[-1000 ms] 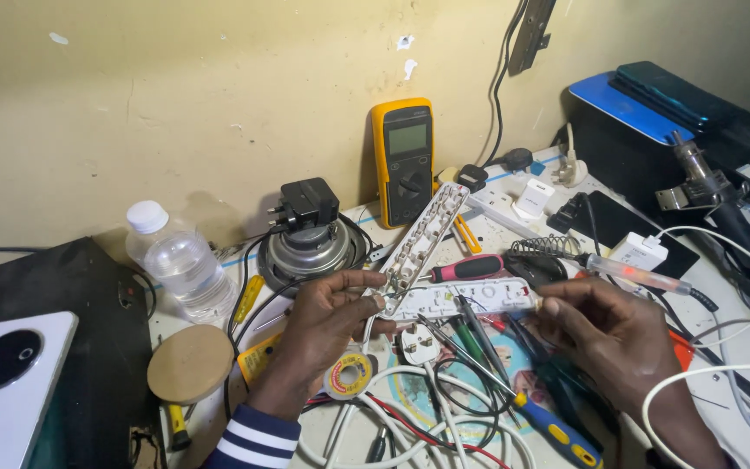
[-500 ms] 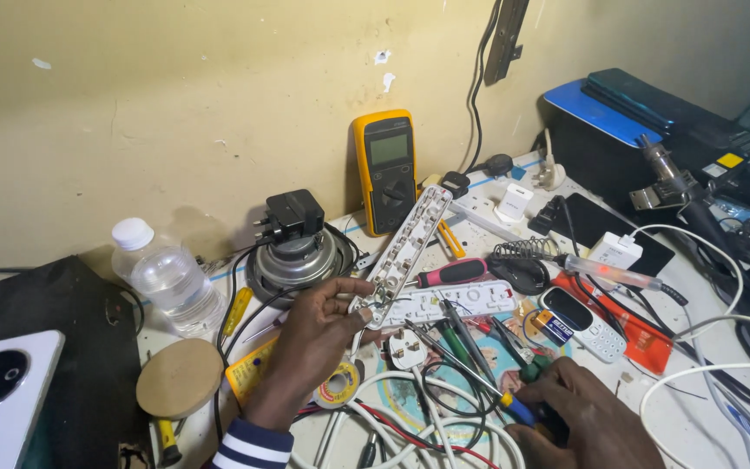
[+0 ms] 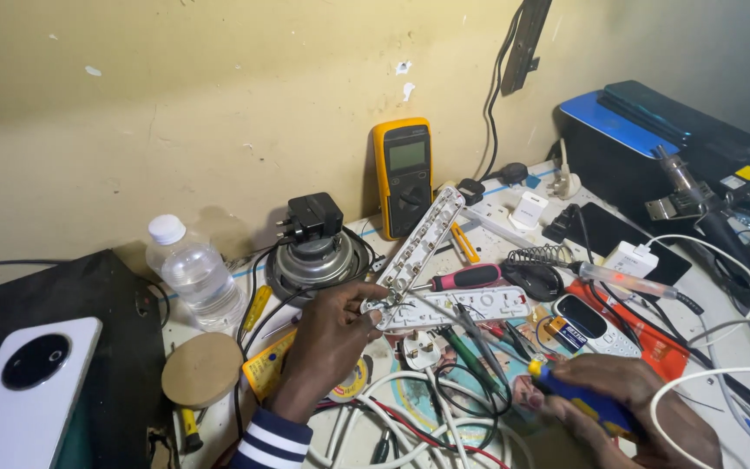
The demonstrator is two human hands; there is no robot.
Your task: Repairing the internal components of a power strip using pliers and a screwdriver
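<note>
The white power strip [image 3: 457, 306] sits pinned by your left hand [image 3: 333, 334] – fingers closed on its end – steadying it while your right hand [image 3: 618, 408] grips the blue-handled soldering iron [image 3: 566, 395] beside it.

A multimeter [image 3: 403, 176] leans on the wall [image 3: 175, 104] behind the power strip [image 3: 453, 306]. Left of the strip lie a water bottle [image 3: 191, 271] and a phone [image 3: 23, 395]; a printer [image 3: 644, 143] stands right.
</note>
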